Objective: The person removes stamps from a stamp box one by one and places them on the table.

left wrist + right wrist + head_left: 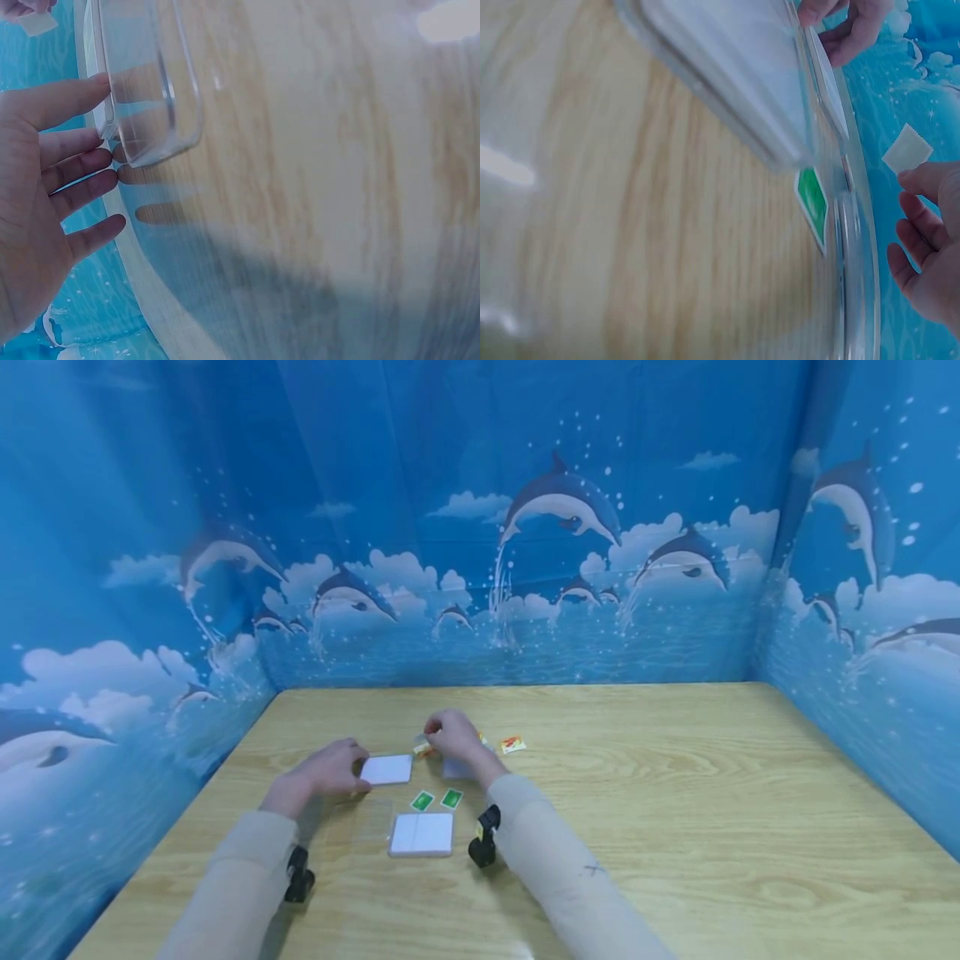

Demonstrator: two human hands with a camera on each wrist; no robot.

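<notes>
My left hand (333, 767) holds the left end of a flat white box (387, 769), thumb at its near corner and fingers along the far side. In the left wrist view a clear plastic lid (154, 75) stands in front of that box. Above the table's far side, my right hand (455, 732) pinches a small stamp (908, 150) by one corner between thumb and finger; its pale back and toothed edge face the right wrist camera. Beneath this wrist a third flat case (455, 768) is partly hidden.
Two green stamps (423, 801) lie between the cases. Nearer me is another white box (422, 835), with clear lids (367, 820) to its left. Orange-and-yellow stamps (513, 744) lie beyond, some covered by my right hand. Dolphin-printed curtains (480, 568) surround the wooden table (675, 827).
</notes>
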